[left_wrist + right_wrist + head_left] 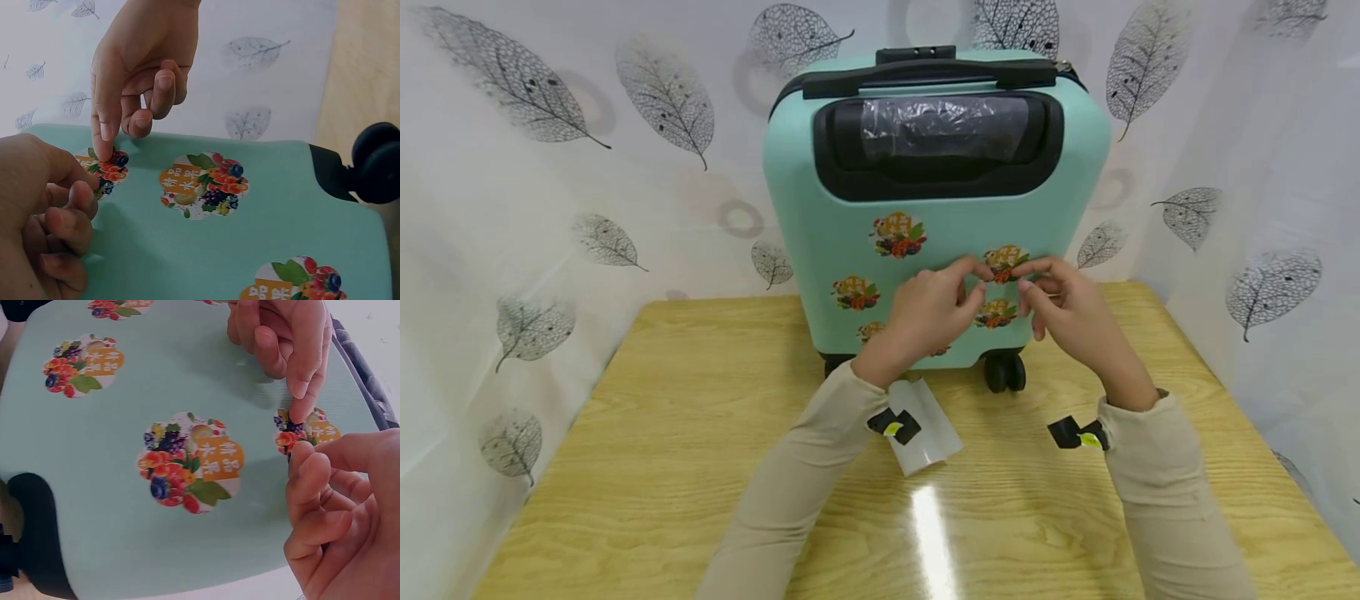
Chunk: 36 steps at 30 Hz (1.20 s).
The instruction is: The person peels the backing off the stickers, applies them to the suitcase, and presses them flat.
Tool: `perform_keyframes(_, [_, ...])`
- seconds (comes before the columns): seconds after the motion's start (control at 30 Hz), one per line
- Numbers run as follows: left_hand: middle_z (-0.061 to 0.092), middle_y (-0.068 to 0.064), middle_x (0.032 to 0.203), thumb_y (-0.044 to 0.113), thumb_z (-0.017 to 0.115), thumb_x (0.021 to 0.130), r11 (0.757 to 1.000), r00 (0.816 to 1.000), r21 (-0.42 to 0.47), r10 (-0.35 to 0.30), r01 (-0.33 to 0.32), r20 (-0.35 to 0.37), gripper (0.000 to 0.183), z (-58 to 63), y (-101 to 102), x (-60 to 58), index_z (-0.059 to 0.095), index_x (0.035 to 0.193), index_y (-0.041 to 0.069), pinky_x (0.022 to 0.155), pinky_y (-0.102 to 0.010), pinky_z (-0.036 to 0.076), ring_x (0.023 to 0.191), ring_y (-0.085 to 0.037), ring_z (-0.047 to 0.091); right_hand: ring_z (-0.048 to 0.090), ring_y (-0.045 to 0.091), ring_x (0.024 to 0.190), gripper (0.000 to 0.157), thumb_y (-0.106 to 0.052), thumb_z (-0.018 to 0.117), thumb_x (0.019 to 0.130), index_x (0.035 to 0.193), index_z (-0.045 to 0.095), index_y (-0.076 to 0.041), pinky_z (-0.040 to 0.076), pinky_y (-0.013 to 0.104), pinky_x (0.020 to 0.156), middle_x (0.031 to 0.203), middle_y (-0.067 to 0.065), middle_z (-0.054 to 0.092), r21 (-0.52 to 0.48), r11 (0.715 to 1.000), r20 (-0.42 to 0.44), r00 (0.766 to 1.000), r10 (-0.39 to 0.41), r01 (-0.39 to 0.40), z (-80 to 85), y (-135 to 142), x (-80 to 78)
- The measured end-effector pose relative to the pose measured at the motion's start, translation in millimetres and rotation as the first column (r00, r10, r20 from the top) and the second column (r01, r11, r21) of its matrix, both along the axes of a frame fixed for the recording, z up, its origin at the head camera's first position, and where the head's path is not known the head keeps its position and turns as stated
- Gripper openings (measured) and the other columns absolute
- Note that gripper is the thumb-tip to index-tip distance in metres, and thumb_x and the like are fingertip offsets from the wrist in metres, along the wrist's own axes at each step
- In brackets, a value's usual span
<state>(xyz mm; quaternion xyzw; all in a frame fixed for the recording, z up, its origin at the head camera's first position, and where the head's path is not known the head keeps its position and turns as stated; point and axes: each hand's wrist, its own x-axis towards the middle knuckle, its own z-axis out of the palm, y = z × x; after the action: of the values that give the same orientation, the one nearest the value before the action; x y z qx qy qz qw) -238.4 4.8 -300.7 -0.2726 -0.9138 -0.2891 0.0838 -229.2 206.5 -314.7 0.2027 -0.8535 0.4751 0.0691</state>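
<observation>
A mint-green suitcase (812, 225) stands upright on the table, with several scalloped fruit stickers on its front. My left hand (931, 310) and right hand (1070, 315) meet at the upper right sticker (1004, 255). Each index fingertip touches that sticker, one from either side, while the remaining fingers bend loosely. In the left wrist view the right hand (147, 69) reaches down to the sticker (115, 169) from above. The right wrist view has the left hand (284, 344) at the sticker's far side. Just below lies another sticker (996, 313) on the suitcase.
A white backing sheet (931, 429) lies on the wooden table (700, 417) in front of the suitcase, partly beneath the left wrist. Black wheels (1004, 372) support the case. Behind hangs a leaf-patterned cloth (685, 200).
</observation>
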Motion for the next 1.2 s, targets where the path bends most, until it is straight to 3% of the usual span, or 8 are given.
perform_keyframes(0.2, [0.051, 0.003, 0.056, 0.028, 0.044, 0.103, 1.0, 1.0, -0.004, -0.004, 0.004, 0.031, 0.027, -9.7, 0, 1.1, 0.059, 0.124, 0.02, 0.037, -0.02, 0.023, 0.036, -0.009, 0.033, 0.051, 0.016, 0.048, 0.025, -0.015, 0.044, 0.103, 0.124, 0.052, -0.004, 0.044, 0.029, 0.048, 0.074, 0.004, 0.059, -0.011, 1.0, 0.032, 0.999, 0.019, -0.018, -11.4, 0, -0.2])
perform_keyframes(0.4, [0.048, 0.004, 0.052, 0.029, 0.044, 0.103, 1.0, 1.0, -0.004, -0.014, 0.014, 0.011, 0.028, -21.3, 4, -0.4, 0.059, 0.125, 0.02, 0.037, -0.019, 0.021, 0.036, -0.007, 0.027, 0.051, 0.019, 0.049, 0.026, -0.015, 0.041, 0.103, 0.124, 0.052, -0.003, 0.045, 0.03, 0.049, 0.075, 0.008, 0.059, -0.046, 0.999, 0.058, 0.998, 0.031, -0.028, -16.7, -2, 0.9])
perform_keyframes(0.67, [0.043, 0.005, 0.049, 0.028, 0.044, 0.102, 1.0, 0.999, -0.001, -0.025, 0.025, 0.026, 0.028, -23.9, 7, -0.5, 0.059, 0.125, 0.019, 0.036, -0.019, 0.019, 0.035, -0.006, 0.024, 0.052, 0.019, 0.05, 0.026, -0.013, 0.041, 0.103, 0.124, 0.053, -0.003, 0.045, 0.03, 0.047, 0.078, 0.011, 0.059, -0.028, 0.998, 0.058, 0.997, 0.054, -0.053, -20.9, -2, 1.0])
perform_keyframes(0.77, [0.045, 0.004, 0.051, 0.026, 0.045, 0.102, 0.999, 0.999, 0.025, -0.039, 0.039, 0.01, 0.028, -18.8, 5, 0.1, 0.059, 0.125, 0.017, 0.037, -0.018, 0.02, 0.035, -0.007, 0.026, 0.051, 0.016, 0.05, 0.026, -0.014, 0.041, 0.103, 0.124, 0.052, -0.002, 0.044, 0.029, 0.049, 0.078, 0.007, 0.059, -0.055, 0.997, 0.056, 0.997, 0.059, -0.056, -16.0, -1, 2.4])
perform_keyframes(0.97, [0.046, 0.002, 0.051, 0.025, 0.047, 0.102, 0.997, 0.999, 0.077, -0.028, 0.031, -0.046, 0.025, 1.9, 2, 1.6, 0.06, 0.122, 0.018, 0.038, -0.02, 0.022, 0.035, -0.01, 0.031, 0.048, 0.017, 0.05, 0.025, -0.012, 0.043, 0.103, 0.121, 0.054, 0.001, 0.042, 0.028, 0.048, 0.074, -0.002, 0.058, -0.09, 0.993, -0.044, 0.997, 0.07, -0.073, 3.7, 0, 3.0])
perform_keyframes(1.2, [0.047, 0.003, 0.053, 0.028, 0.044, 0.102, 0.997, 0.999, 0.077, -0.021, 0.024, -0.03, 0.026, 20.8, 9, 1.0, 0.059, 0.122, 0.019, 0.039, -0.02, 0.021, 0.038, -0.01, 0.03, 0.048, 0.016, 0.049, 0.022, -0.015, 0.045, 0.102, 0.117, 0.053, -0.001, 0.039, 0.029, 0.045, 0.074, 0.0, 0.059, -0.064, 0.996, -0.075, 0.995, 0.06, -0.065, 20.7, -5, -1.8])
